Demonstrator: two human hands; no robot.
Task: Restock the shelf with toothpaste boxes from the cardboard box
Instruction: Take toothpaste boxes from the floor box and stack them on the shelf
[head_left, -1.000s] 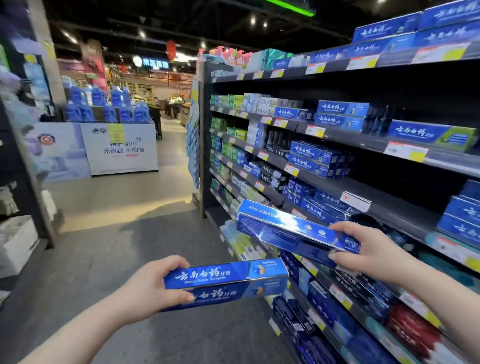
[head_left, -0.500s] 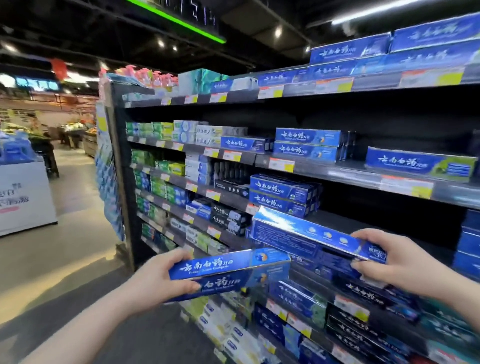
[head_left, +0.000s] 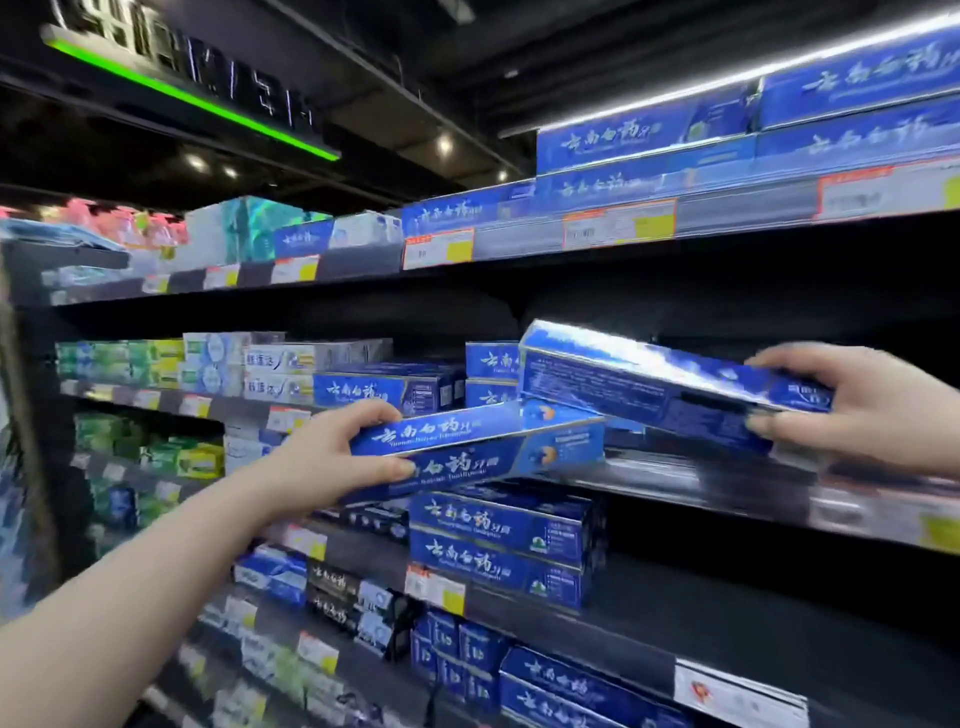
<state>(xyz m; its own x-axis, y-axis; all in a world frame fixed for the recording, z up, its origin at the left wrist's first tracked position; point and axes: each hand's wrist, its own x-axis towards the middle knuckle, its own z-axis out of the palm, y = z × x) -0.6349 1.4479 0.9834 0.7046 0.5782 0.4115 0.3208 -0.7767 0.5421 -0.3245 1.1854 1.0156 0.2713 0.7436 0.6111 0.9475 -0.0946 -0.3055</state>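
Observation:
My left hand (head_left: 337, 457) grips the left end of two stacked blue toothpaste boxes (head_left: 483, 447), their right ends at the front edge of the dark shelf (head_left: 727, 488). My right hand (head_left: 852, 410) holds the right end of another stack of blue toothpaste boxes (head_left: 639, 384), tilted and raised over that same shelf, partly inside the dark gap. Behind them stand matching blue boxes (head_left: 491, 361) on the shelf. The cardboard box is out of view.
The upper shelf (head_left: 727, 223) carries blue boxes with price tags along its edge. Two blue boxes (head_left: 498, 540) sit on the shelf below, more lower down. Green and white toothpaste boxes (head_left: 156, 364) fill the shelves to the left.
The view has turned from the aisle to face the shelves closely. Both hands have risen with their boxes to the middle shelf, the right-hand stack now reaching into the gap.

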